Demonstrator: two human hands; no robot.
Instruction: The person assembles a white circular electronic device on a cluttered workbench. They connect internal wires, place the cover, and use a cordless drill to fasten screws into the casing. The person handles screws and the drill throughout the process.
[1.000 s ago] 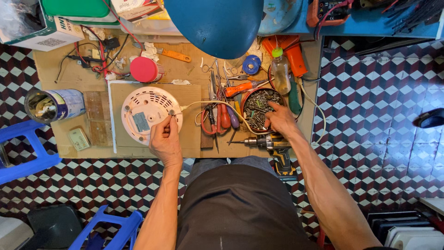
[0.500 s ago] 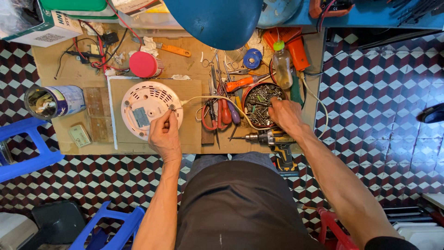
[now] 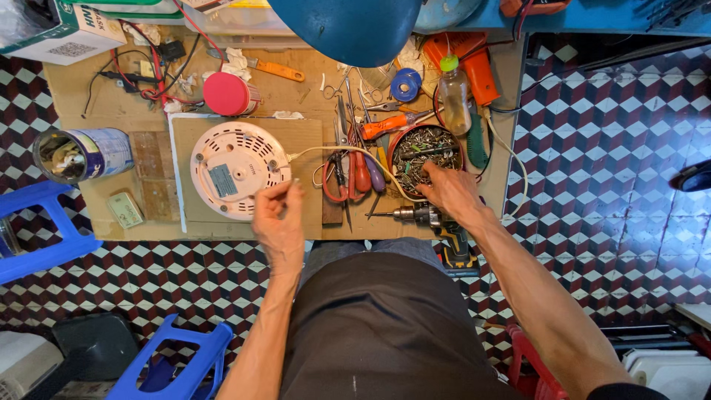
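A round white appliance base [image 3: 238,170] lies upside down on a brown board on the cluttered surface [image 3: 111,96], its slotted vents and a blue-grey label facing up, with a pale cord [image 3: 348,152] leaving its right edge. The left hand [image 3: 278,218] sits just beside its lower right rim, fingers pinched on a small part too tiny to identify. Half a second ago that hand reached over the base's edge; it has since drawn back toward the body. To the right, the right hand [image 3: 450,194] rests with curled fingers at the near rim of a red bowl of screws [image 3: 426,152], dipping into the screws as before. A cordless drill [image 3: 433,222] lies just below.
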